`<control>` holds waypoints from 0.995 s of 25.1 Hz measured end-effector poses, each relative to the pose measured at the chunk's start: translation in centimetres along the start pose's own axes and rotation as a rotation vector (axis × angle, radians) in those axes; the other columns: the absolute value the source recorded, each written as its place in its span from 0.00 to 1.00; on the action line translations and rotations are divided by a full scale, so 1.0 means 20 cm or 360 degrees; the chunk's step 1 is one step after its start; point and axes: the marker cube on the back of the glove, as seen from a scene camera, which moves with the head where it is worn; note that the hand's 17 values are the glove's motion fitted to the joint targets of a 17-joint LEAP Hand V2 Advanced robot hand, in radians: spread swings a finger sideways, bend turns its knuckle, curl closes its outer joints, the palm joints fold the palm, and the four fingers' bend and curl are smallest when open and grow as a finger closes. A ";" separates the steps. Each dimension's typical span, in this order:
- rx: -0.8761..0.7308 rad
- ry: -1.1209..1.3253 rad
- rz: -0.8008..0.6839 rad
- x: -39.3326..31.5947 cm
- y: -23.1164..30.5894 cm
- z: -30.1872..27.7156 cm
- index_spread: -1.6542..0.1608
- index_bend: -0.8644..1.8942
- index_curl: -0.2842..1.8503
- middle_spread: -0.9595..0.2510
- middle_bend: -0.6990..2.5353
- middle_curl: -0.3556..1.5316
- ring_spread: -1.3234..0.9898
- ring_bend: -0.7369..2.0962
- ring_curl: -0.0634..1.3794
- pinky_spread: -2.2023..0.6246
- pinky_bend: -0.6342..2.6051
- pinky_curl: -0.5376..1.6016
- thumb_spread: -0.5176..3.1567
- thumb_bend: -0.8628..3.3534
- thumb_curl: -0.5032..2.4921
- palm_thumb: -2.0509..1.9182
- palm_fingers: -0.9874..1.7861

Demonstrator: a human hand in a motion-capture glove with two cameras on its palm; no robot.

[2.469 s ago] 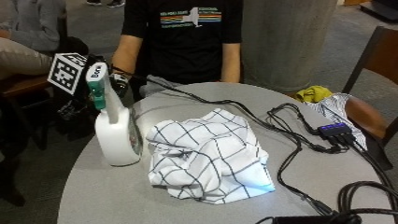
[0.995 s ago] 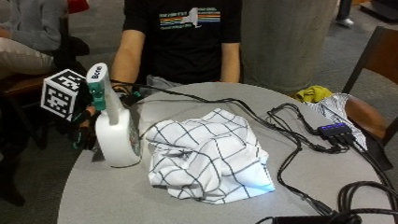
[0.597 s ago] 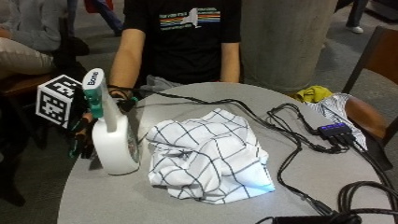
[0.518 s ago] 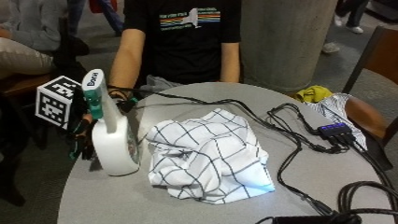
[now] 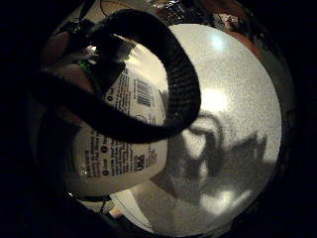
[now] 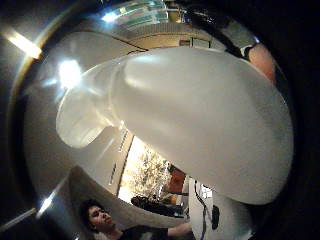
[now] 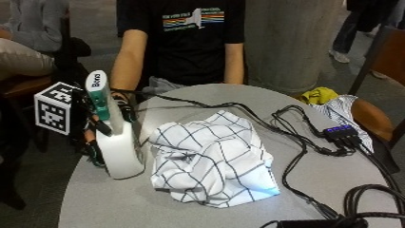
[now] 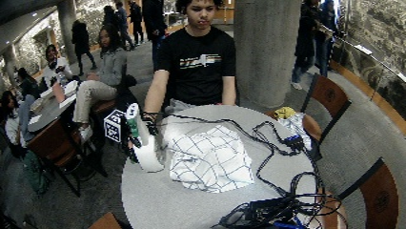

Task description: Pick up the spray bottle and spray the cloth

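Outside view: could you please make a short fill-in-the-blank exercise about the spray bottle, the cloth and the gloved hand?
1. The white spray bottle has a ____ trigger part below its cap.
2. The crumpled cloth is white with a dark ____ pattern.
3. The gloved right hand grips the bottle at its ____.
4. The bottle's base is on the ____.

Missing words: green; grid; neck; table

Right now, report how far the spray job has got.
Done: the gloved right hand has reached the spray bottle and wraps its neck from behind. In hand: the lift; the bottle's base looks at or barely off the table, slightly tilted. Left: raising it, aiming at the checked cloth lying crumpled beside it, and spraying.
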 end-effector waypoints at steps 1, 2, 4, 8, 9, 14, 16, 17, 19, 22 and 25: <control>0.0001 -0.0002 -0.0011 -0.01 0.00 0.00 0.74 0.47 0.29 0.78 0.26 0.37 0.61 0.38 0.26 0.88 0.38 0.38 0.38 0.22 0.32 0.74 0.59; 0.0001 -0.0002 -0.0022 -0.01 0.00 0.00 0.74 0.47 0.29 0.78 0.27 0.37 0.61 0.39 0.27 0.88 0.38 0.38 0.37 0.23 0.32 0.74 0.60; -0.0002 0.0004 -0.0041 -0.02 0.01 -0.02 0.75 0.47 0.30 0.79 0.27 0.37 0.61 0.39 0.27 0.88 0.37 0.38 0.37 0.23 0.33 0.75 0.61; -0.0042 0.0017 -0.0083 -0.03 0.06 -0.06 0.77 0.45 0.31 0.81 0.27 0.37 0.61 0.40 0.28 0.88 0.37 0.38 0.35 0.22 0.34 0.76 0.63; -0.0066 0.0019 -0.0091 -0.03 0.08 -0.07 0.77 0.45 0.31 0.81 0.27 0.37 0.61 0.40 0.28 0.88 0.37 0.38 0.35 0.22 0.34 0.76 0.63; -0.0258 0.0052 -0.0150 -0.10 0.14 -0.12 0.78 0.43 0.32 0.82 0.27 0.37 0.61 0.39 0.28 0.87 0.36 0.38 0.34 0.21 0.35 0.76 0.65; -0.0343 0.0101 -0.0197 -0.13 0.16 -0.15 0.78 0.42 0.32 0.82 0.27 0.37 0.61 0.40 0.28 0.87 0.36 0.38 0.33 0.21 0.36 0.76 0.66; -0.0381 0.0129 -0.0222 -0.15 0.18 -0.16 0.78 0.42 0.32 0.82 0.27 0.37 0.61 0.39 0.28 0.87 0.36 0.38 0.33 0.21 0.36 0.77 0.67; -0.0451 0.0167 -0.0264 -0.18 0.19 -0.20 0.78 0.42 0.33 0.82 0.27 0.37 0.61 0.39 0.28 0.87 0.36 0.38 0.33 0.20 0.36 0.77 0.67; -0.0565 0.0176 -0.0281 -0.24 0.20 -0.24 0.79 0.41 0.33 0.83 0.27 0.37 0.61 0.39 0.28 0.87 0.35 0.38 0.33 0.20 0.36 0.77 0.68; -0.0711 0.0207 -0.0274 -0.29 0.22 -0.26 0.79 0.40 0.33 0.83 0.27 0.37 0.61 0.39 0.28 0.87 0.35 0.38 0.32 0.20 0.37 0.77 0.69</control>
